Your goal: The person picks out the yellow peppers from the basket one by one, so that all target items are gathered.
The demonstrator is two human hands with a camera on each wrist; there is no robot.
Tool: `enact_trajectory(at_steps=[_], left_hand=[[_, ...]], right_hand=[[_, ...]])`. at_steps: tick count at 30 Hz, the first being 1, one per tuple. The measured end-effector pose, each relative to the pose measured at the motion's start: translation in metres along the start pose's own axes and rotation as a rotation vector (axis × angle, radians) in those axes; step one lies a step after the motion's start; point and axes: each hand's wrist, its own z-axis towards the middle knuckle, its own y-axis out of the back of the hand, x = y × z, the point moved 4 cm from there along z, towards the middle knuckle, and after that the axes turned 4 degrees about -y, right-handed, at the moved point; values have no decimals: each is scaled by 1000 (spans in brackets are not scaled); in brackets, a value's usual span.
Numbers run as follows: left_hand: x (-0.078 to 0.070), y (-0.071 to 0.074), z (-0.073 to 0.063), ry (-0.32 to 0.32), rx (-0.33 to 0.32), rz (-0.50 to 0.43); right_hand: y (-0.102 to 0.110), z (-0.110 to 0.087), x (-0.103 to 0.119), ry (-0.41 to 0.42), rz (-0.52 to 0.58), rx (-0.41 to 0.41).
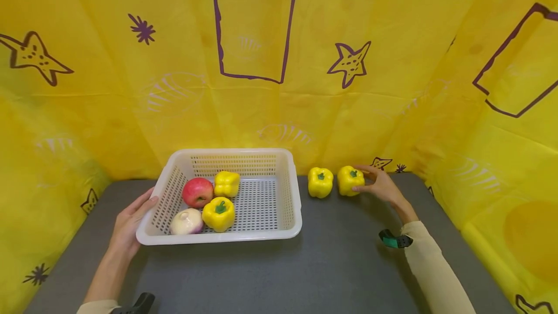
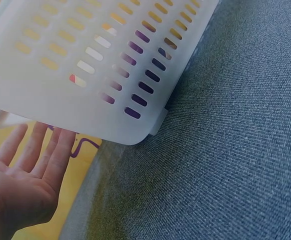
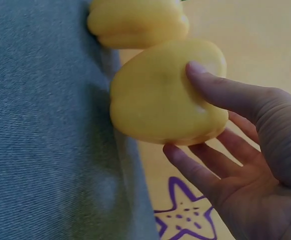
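My right hand (image 1: 381,185) holds a yellow bell pepper (image 1: 347,181) by its right side, thumb on the near face and fingers beyond. In the right wrist view the thumb (image 3: 220,90) presses on this pepper (image 3: 160,97), fingertips at its lower side. Just left of it stands a second yellow bell pepper (image 1: 320,182). My left hand (image 1: 128,224) rests at the left rim of a white plastic basket (image 1: 222,239), its fingers (image 2: 60,155) nearly straight at the rim in the left wrist view. Inside the basket are a red apple (image 1: 197,192), a white-and-purple onion (image 1: 187,221) and two yellow bell peppers (image 1: 219,214).
A dark grey table (image 1: 261,275) lies under everything. Yellow cloth (image 1: 261,105) with purple drawings hangs behind it and along both sides, close beyond the basket and peppers. Each wrist wears a dark band, one of them the right band (image 1: 394,240).
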Motion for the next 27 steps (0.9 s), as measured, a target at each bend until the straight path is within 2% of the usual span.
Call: enact_trajectory(at_steps=[8,17,23,27], left_hand=[[1,0,1,1,4,14],[1,-1,0,-11,11,13],[0,-1,0,-12,8,8],[0,0,0,-9,10,-3]], right_hand=[[-5,-1,-10,-3,-55,-5],[-5,-1,-9,27,-53,-9],[-6,-2,-9,17,-22,5],[-7,-6,-2,15,-16,8]])
